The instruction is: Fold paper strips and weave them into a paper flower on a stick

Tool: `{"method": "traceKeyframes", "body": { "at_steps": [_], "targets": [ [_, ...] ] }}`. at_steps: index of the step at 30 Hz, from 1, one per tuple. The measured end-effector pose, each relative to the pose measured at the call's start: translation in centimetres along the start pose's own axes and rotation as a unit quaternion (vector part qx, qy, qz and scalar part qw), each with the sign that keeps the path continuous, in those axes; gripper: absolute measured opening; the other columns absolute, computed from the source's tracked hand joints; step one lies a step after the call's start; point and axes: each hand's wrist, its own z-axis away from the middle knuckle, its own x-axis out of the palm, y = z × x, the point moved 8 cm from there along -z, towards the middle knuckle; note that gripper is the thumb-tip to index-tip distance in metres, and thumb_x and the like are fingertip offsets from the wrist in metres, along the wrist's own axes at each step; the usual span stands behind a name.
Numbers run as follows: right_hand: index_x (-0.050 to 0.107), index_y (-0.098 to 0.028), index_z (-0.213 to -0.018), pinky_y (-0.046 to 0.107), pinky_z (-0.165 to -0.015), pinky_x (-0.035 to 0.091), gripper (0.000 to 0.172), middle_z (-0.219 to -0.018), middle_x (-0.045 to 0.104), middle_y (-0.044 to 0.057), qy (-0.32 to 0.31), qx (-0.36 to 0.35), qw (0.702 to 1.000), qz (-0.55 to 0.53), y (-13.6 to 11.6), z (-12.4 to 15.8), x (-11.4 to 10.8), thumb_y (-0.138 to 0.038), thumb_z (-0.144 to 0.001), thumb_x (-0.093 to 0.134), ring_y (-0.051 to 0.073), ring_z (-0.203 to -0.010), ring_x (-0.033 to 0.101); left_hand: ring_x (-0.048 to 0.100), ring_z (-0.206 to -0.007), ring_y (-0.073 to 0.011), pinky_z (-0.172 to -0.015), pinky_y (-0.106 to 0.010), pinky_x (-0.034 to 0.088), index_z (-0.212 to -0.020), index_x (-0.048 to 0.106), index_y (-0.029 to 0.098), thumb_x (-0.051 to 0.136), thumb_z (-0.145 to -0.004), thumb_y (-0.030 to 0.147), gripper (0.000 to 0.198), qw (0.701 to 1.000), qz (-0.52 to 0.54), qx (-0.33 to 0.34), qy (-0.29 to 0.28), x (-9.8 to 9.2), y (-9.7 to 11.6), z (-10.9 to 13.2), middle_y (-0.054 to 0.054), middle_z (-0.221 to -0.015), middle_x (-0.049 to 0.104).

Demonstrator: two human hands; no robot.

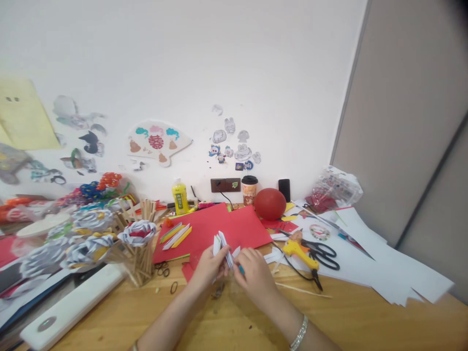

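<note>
While the left hand (pixel 212 265) pinches the folded paper (pixel 224 246), the right hand (pixel 256 273) sits just to its right, fingers curled inward. Left grip: closed on the paper, thumb across the near face. Right grip: can't tell; a teal bit (pixel 240 269) shows at the fingertips, but whether it's pinched is hidden, same for whether those fingers touch the paper. Key relation: paper sticks up and out of the left grip, long axis pointing away from the person, far end tipped a little left, so one long side faces the right fingertips. Left hand is the nearer one, in contact; right is beside the lower end. Around the grip: red sheets (pixel 241 226) just beyond, strips (pixel 177 236) on them, beyond and to the left. Glue gun (pixel 300 253) is off to the right, past the right hand; scissors (pixel 325 253) further right, close against it in this view. Table (pixel 234 321) runs on the near side, under both forearms.
</note>
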Motion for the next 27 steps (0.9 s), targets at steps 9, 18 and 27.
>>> {"method": "traceKeyframes", "body": {
  "at_steps": [9, 18, 27],
  "targets": [
    [0.051, -0.017, -0.07, 0.025, -0.063, 0.029, 0.011, -0.071, 0.052, 0.001, -0.023, 0.032, 0.999, 0.014, 0.5, 0.1, 0.0, -0.011, -0.077, 0.046, 0.015, -0.069, 0.044, 0.046, -0.049, -0.0133, -0.049, -0.022, 0.028, -0.059, 0.046, 0.018, 0.044, -0.072, 0.033, 0.021, 0.911, -0.396, 0.037, 0.108, -7.6, 0.5, -2.2, 0.002, -0.051, 0.048],
    [0.053, -0.017, -0.067, 0.026, -0.063, 0.029, 0.01, -0.072, 0.054, 0.002, -0.052, 0.038, 0.997, 0.041, 0.5, 0.2, 0.7, -0.011, -0.074, 0.05, 0.015, -0.071, 0.045, 0.057, -0.064, -0.0184, -0.053, -0.022, 0.028, -0.069, 0.059, 0.015, 0.048, -0.072, 0.034, 0.022, 0.853, -0.519, 0.006, 0.047, -5.8, -2.3, -2.4, -0.01, -0.071, 0.065],
    [0.054, -0.017, -0.068, 0.026, -0.063, 0.029, 0.01, -0.07, 0.053, 0.002, -0.05, 0.033, 0.997, 0.04, 0.6, 0.2, 0.9, -0.011, -0.074, 0.05, 0.016, -0.07, 0.045, 0.059, -0.07, -0.0204, -0.053, -0.023, 0.03, -0.078, 0.059, 0.014, 0.042, -0.076, 0.036, 0.028, 0.838, -0.543, -0.019, 0.047, -6.6, -3.4, -2.7, -0.012, -0.078, 0.066]
  ]
}}
